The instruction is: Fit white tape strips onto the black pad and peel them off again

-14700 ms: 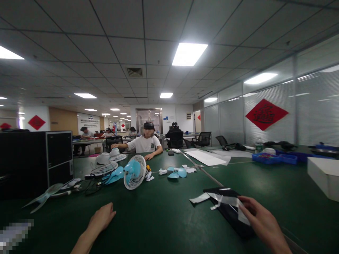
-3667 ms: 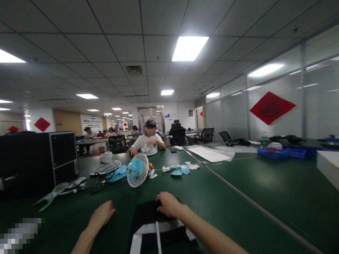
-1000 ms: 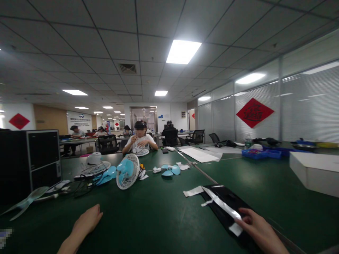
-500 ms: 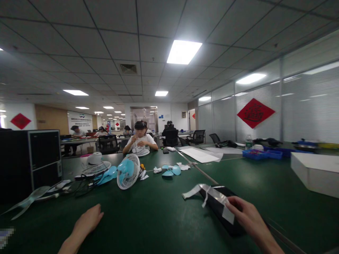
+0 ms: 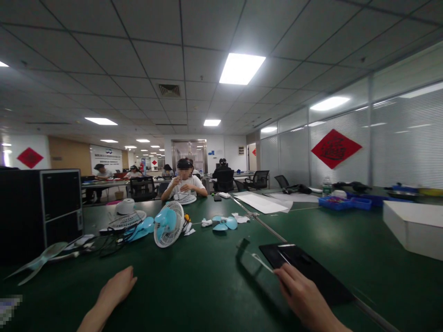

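My right hand (image 5: 299,288) pinches a thin pale strip (image 5: 263,262) between thumb and fingers. The strip shows nearly edge-on, with a narrow loop at its far end; its exact kind is unclear. Just beyond and beside this hand lies a flat black panel (image 5: 327,276) on the green table. A dark curved shadow falls on the table left of the strip. My left hand (image 5: 116,287) is at the near left over the table, its fingers curled together, with nothing visible in them.
A white fan guard with blue blades (image 5: 169,224) stands at centre left, near cables and a black computer case (image 5: 62,207). Loose blue blades (image 5: 224,223) lie farther back. A co-worker (image 5: 185,182) sits across. At right are blue trays (image 5: 335,203) and a white box (image 5: 411,230).
My right hand has moved left and turned the strip from its broad face to its edge. More of the black panel is uncovered. My left hand stays almost in place.
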A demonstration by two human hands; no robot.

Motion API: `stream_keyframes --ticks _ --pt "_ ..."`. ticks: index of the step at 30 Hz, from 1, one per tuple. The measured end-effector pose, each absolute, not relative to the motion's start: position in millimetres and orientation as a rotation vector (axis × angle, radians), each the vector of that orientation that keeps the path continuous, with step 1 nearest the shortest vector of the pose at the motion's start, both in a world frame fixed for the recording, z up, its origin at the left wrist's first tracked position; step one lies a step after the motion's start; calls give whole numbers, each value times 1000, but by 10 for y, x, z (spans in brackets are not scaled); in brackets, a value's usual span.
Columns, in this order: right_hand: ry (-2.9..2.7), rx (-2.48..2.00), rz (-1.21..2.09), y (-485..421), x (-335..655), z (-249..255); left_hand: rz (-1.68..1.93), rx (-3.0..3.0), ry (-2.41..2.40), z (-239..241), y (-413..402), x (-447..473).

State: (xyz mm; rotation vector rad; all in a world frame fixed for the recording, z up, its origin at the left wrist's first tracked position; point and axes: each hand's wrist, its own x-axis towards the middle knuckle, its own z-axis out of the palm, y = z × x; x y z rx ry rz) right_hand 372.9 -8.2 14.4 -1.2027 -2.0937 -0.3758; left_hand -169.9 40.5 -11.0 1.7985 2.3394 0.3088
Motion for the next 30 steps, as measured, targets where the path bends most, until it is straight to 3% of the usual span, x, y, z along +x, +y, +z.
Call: stream_keyframes --ticks 12,20,30 --pt "-2209 -1461 134 -254 3719 261 301 1783 2335 -94 398 -1696" --pt "-1847 -2006 -184 521 4548 394 315 1797 2337 -172 455 -1756" --pt "-1711 -2114 -10 664 4777 327 313 1792 2328 -95 401 -1696"
